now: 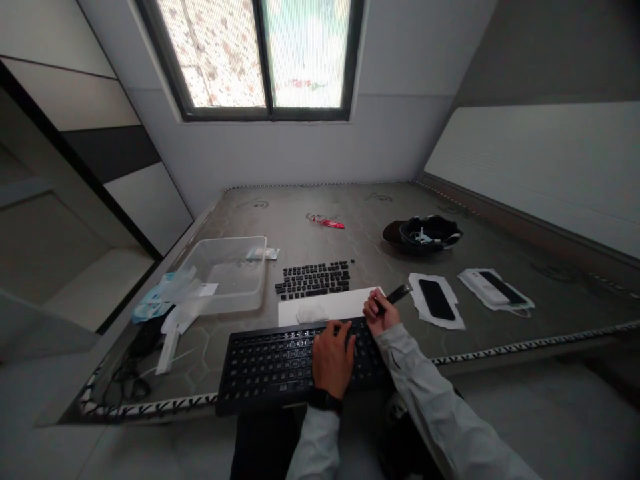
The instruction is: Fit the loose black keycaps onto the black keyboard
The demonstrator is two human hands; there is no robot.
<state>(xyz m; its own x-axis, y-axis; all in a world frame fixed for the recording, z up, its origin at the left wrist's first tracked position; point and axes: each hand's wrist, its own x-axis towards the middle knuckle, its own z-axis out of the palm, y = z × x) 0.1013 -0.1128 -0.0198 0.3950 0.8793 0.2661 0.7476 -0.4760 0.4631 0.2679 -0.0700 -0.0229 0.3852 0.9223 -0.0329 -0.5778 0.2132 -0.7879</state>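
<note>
Upon the grey patterned mattress [280, 210], I see a black rectangular keyboard [270, 363] at the near edge, my left hand [333, 359] resting spread upon it, my right hand [381, 313] clasping a slim black tool [399, 293] near its far right corner.
</note>
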